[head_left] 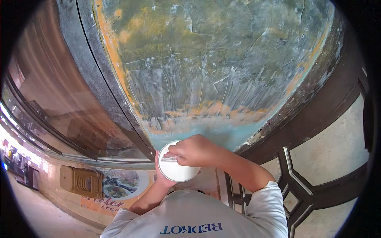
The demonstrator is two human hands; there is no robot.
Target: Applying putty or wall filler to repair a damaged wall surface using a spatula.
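Observation:
Close in front of my chest is a round white tub [163, 174], its open top filled with a smooth white substance. My left hand [162, 173] is wrapped round the tub's left side and holds it up; part of the palm is hidden by it. Above the tub's mouth my right hand [194, 150] is closed, knuckles up. Its fingers grip a short greyish thing [170, 158] over the white surface; I cannot make out its kind. Just beyond stands a wall panel [206, 79] with rough grey-green, yellow and orange patches and a pale blue band near the bottom.
A dark metal door with light panels [325, 142] is on the right. Glass with a brown curtain [75, 83] behind it lies to the left. Stacked tan chairs [81, 181] stand at lower left, by a printed poster [125, 184].

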